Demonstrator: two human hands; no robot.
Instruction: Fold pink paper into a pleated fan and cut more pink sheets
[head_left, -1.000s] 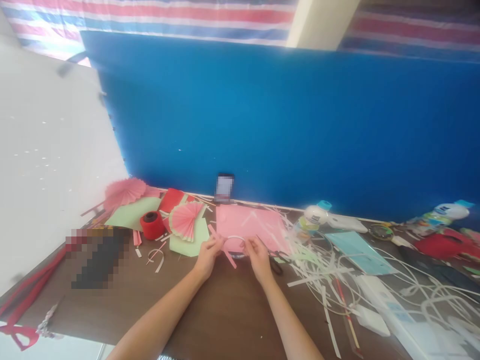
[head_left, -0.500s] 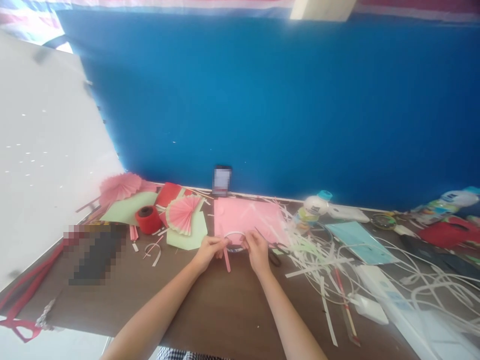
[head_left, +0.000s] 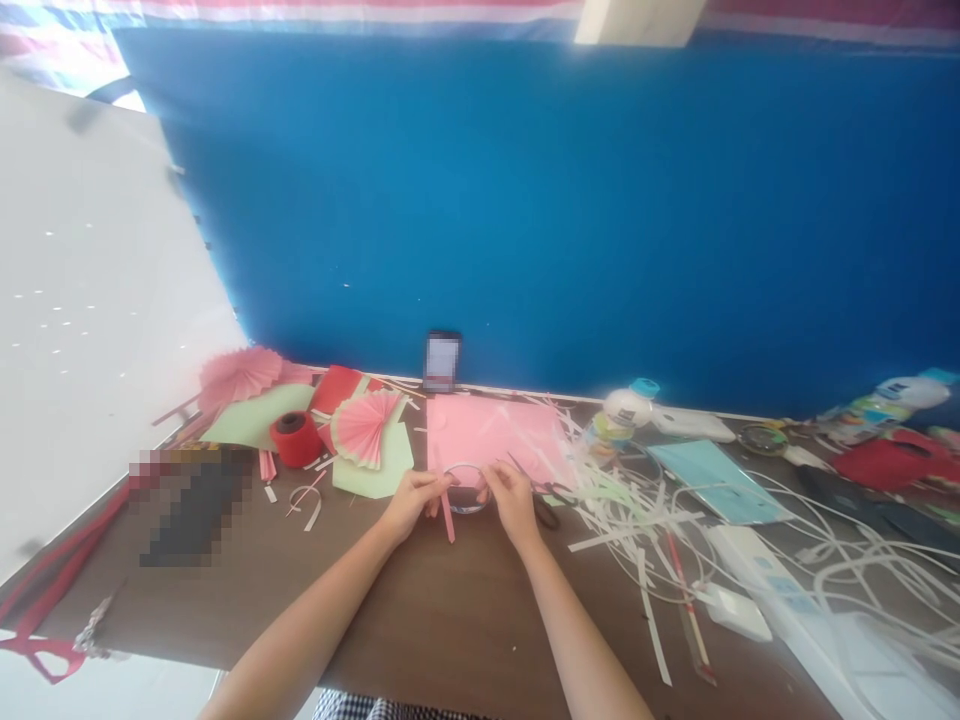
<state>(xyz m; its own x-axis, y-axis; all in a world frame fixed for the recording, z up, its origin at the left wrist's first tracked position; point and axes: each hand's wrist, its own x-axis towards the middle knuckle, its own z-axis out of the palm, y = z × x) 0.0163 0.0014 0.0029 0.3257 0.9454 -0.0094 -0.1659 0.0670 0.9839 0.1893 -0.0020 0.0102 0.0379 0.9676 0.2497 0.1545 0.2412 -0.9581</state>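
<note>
In the head view my left hand (head_left: 414,502) is closed in a pinch on a pink paper strip (head_left: 448,522), whose lower end hangs down below the fingers. Between the hands is a thin whitish ring (head_left: 466,508), perhaps a tape roll; its exact kind is unclear. My right hand (head_left: 511,497) pinches the ring's right side, and the left fingertips are at its left side. Behind the ring a sheet of pink paper (head_left: 495,430) lies on the table. Scissors (head_left: 547,512) with dark handles rest just right of my right hand, partly hidden.
Left are a red spool (head_left: 295,440), a pleated pink paper fan (head_left: 367,428) and green paper (head_left: 390,470). A phone (head_left: 442,362) leans on the blue panel (head_left: 525,200). Paper strips (head_left: 615,500), a bottle (head_left: 622,415), cables and a power strip (head_left: 772,590) crowd the right.
The ring has tilted so that more of its opening shows between the hands. Both hands keep nearly the same place and grip.
</note>
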